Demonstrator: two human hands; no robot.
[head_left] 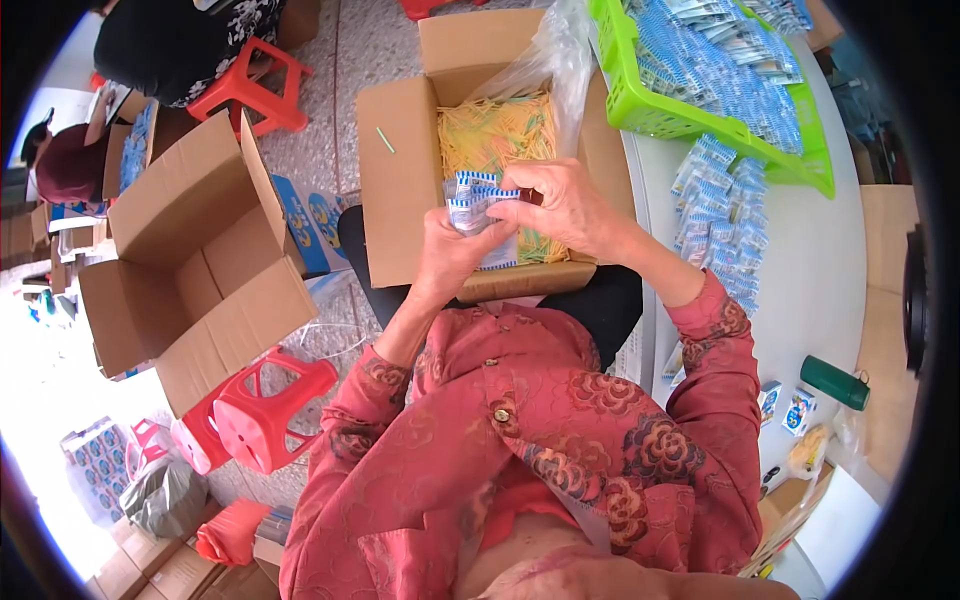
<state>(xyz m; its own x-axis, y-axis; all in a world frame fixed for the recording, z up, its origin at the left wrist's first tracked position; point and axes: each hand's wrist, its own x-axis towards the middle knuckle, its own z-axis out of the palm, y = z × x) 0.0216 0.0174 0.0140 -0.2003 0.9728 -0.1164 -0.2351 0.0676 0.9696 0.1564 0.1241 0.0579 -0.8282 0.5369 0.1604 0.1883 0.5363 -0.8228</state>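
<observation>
Small clear sachets (468, 212) with blue-and-white striped edges are held between my two hands over an open cardboard box. My left hand (452, 252) grips them from the left, thumb pressed on the front. At their upper right edge, my right hand (568, 208) pinches with thumb and fingers. Below lies a heap of thin yellow, orange and green plastic sticks (490, 135) inside the cardboard box (398, 215), which stands at my knees. How many sachets I hold is hard to make out.
On the white table (815, 270) at right, a green basket (655, 120) is full of similar sachets, with strips of sachets (715, 220) beside it. A green bottle (835, 383) lies nearer. At left are an empty cardboard box (205, 255) and red stools (270, 415). Another person sits far left.
</observation>
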